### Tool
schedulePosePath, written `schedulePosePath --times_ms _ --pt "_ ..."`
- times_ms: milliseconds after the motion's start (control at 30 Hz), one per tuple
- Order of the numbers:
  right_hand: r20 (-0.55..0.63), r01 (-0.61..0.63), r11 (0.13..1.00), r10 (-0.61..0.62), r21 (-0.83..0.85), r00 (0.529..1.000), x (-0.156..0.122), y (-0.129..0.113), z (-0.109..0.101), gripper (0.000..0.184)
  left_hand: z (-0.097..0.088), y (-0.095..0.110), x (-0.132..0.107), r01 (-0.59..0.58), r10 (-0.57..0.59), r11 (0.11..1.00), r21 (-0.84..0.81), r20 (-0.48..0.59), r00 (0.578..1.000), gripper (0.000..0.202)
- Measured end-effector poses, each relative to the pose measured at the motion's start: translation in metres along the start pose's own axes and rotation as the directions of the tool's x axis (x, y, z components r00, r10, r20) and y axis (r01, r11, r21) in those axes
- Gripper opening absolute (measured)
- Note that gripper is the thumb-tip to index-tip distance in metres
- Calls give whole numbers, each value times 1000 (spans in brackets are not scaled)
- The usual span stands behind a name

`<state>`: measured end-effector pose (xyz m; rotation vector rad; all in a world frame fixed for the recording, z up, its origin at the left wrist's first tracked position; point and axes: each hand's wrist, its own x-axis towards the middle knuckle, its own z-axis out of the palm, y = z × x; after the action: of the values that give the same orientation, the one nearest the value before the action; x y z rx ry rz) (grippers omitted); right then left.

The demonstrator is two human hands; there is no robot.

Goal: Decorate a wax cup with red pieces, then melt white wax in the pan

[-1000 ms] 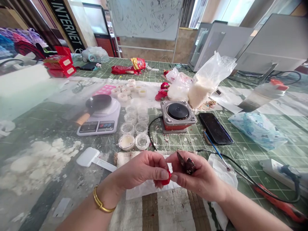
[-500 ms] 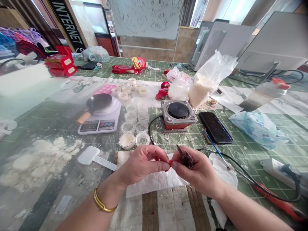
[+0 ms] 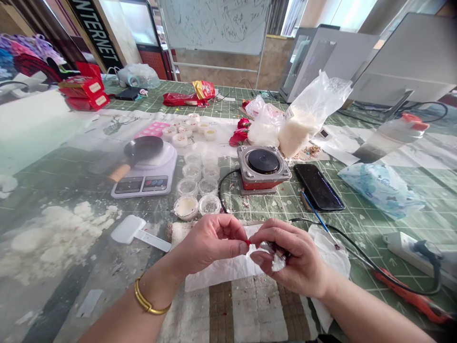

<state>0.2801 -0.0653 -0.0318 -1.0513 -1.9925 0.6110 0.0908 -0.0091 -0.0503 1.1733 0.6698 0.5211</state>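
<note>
Head | hands (image 3: pixel 222 243): metal tool (image 3: pixel 278 262) turned since earlier | red piece (image 3: pixel 248 242) pinched

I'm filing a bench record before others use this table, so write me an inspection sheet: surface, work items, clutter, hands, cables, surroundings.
Surface: green gridded mat, white crumbly material spread at left; striped cloth in front, with white sheet on it.
Work items: small red piece; shiny metallic object, kind unclear.
Clutter: scale bearing a pan, clear cups, hot plate, phone.
Hands: left hand pinches the red piece; right hand holds the metallic object.
Cables: black cable loops at right by the power strip; another cable curves beside the hot plate.
Surroundings: whiteboard with writing behind; monitor at right.
</note>
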Motion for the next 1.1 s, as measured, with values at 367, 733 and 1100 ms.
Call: schedulePosePath --times_ms 367,733,1100 --pt "-9 -84 996 84 -19 996 -5 8 4 16 6 1 -1 -37 37 997 65 2 999 19" --pt "78 -242 969 245 -44 966 -1 3 -5 35 3 6 -1 8 -8 1000 2 -87 996 10" --pt "139 -12 983 38 -184 990 -1 -1 -5 42 0 5 -6 -194 194 981 -10 26 981 1"
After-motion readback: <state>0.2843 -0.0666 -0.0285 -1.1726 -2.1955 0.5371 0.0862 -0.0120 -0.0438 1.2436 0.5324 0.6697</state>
